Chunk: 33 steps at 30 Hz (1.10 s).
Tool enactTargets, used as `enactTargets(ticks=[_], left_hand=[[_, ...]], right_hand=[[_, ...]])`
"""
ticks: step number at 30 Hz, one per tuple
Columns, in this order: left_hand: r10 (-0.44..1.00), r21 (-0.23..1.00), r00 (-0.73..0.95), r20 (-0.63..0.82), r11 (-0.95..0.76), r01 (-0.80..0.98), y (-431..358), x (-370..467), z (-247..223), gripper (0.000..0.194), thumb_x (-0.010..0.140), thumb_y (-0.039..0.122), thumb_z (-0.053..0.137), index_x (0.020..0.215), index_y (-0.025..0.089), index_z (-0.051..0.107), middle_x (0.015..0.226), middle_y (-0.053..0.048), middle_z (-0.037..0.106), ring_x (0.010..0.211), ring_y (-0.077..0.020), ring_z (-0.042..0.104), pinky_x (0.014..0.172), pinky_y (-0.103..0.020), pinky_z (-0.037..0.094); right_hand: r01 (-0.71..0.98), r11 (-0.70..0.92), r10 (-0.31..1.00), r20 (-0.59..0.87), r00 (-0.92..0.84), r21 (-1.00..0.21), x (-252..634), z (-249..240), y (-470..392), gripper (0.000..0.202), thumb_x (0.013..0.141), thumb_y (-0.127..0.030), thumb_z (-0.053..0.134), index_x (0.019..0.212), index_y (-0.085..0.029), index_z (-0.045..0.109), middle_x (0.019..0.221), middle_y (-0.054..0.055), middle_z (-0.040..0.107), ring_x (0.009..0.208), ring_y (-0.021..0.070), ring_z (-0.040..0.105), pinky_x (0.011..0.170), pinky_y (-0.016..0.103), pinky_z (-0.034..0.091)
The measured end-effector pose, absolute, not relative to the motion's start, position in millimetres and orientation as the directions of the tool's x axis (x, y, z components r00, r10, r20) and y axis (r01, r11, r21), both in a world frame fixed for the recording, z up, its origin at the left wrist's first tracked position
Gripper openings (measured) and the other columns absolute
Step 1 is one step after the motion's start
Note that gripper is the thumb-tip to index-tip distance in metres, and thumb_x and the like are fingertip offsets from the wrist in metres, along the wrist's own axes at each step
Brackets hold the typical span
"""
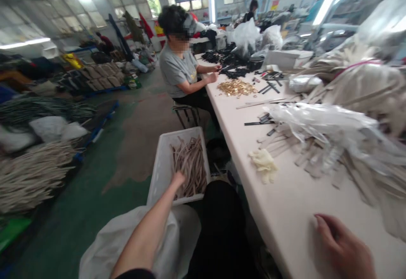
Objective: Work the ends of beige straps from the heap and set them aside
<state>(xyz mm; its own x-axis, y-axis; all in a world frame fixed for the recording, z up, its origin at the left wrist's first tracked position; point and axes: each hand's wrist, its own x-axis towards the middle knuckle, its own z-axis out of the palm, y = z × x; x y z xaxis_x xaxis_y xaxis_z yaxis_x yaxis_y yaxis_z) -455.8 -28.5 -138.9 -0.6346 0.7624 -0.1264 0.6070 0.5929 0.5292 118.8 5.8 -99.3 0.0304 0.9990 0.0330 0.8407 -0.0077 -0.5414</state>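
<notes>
My left hand reaches down into a white plastic bin beside my leg. It is at the brownish-grey strips heaped in there; its fingers are hidden and blurred, so I cannot make out a grip. On the near right part of the table rests my right hand, loosely curled, with a gap between thumb and fingers and nothing held. A pale yellow glove lies on the tabletop ahead of it. Beyond and to the right, beige strips stick out from under clear plastic sheeting.
A person in a grey shirt sits farther along the table, hands near black pieces and a pile of gold-coloured metal parts. A white sack stands under my left arm. Bundled strips lie on a pallet at left.
</notes>
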Motion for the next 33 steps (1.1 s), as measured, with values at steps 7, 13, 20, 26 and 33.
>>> enactTargets(ticks=[7, 13, 20, 26, 33], left_hand=[[0.885, 0.749, -0.327, 0.333, -0.037, 0.662, 33, -259, -95, 0.017, 0.092, 0.028, 0.053, 0.103, 0.02, 0.063, 0.095, -0.006, 0.068, 0.088, -0.0226, 0.065, 0.082, -0.033, 0.049], [0.928, 0.816, 0.109, 0.356, -0.365, 0.448, 66, -73, -36, 0.017, 0.092, 0.02, 0.049, 0.1, 0.02, 0.065, 0.081, -0.003, 0.067, 0.069, -0.0162, 0.06, 0.069, -0.027, 0.046], [0.952, 0.779, 0.125, 0.28, -0.302, 0.55, 116, -3, -62, 0.02, 0.088, 0.013, 0.049, 0.1, 0.021, 0.063, 0.088, -0.006, 0.069, 0.076, -0.0196, 0.063, 0.072, -0.029, 0.044], [0.951, 0.776, 0.148, 0.273, -0.309, 0.55, 119, -5, -69, 0.019, 0.089, 0.015, 0.047, 0.097, 0.021, 0.064, 0.085, -0.005, 0.068, 0.076, -0.0193, 0.062, 0.07, -0.028, 0.042], [0.959, 0.833, 0.192, 0.207, -0.276, 0.479, 119, -3, -63, 0.028, 0.098, 0.034, 0.039, 0.094, 0.022, 0.064, 0.08, -0.002, 0.067, 0.074, -0.0177, 0.062, 0.069, -0.026, 0.041]], right_hand=[[0.713, -0.03, 0.992, 0.067, 0.107, -0.7, 111, -61, 60, 0.034, 0.091, -0.043, 0.048, 0.105, -0.019, 0.068, 0.076, 0.004, 0.072, 0.064, 0.02, 0.066, 0.063, 0.028, 0.047], [0.763, -0.158, 0.935, 0.152, 0.32, -0.627, 139, -40, 157, 0.034, 0.092, -0.043, 0.051, 0.091, -0.015, 0.07, 0.086, 0.011, 0.073, 0.078, 0.0217, 0.067, 0.075, 0.029, 0.046], [0.802, -0.361, 0.867, 0.144, 0.476, -0.475, 176, -41, 206, 0.044, 0.088, -0.035, 0.062, 0.121, -0.006, 0.059, 0.123, 0.025, 0.058, 0.109, 0.0312, 0.061, 0.089, 0.035, 0.045], [0.799, -0.298, 0.914, 0.085, 0.397, -0.522, 201, -34, 211, 0.022, 0.091, -0.026, 0.056, 0.1, -0.011, 0.068, 0.111, 0.022, 0.067, 0.109, 0.03, 0.062, 0.09, 0.033, 0.043], [0.687, -0.18, 0.974, -0.031, 0.223, -0.704, 159, -36, 134, 0.018, 0.087, -0.027, 0.059, 0.1, -0.017, 0.065, 0.066, 0.001, 0.071, 0.062, 0.0154, 0.067, 0.06, 0.021, 0.046]])
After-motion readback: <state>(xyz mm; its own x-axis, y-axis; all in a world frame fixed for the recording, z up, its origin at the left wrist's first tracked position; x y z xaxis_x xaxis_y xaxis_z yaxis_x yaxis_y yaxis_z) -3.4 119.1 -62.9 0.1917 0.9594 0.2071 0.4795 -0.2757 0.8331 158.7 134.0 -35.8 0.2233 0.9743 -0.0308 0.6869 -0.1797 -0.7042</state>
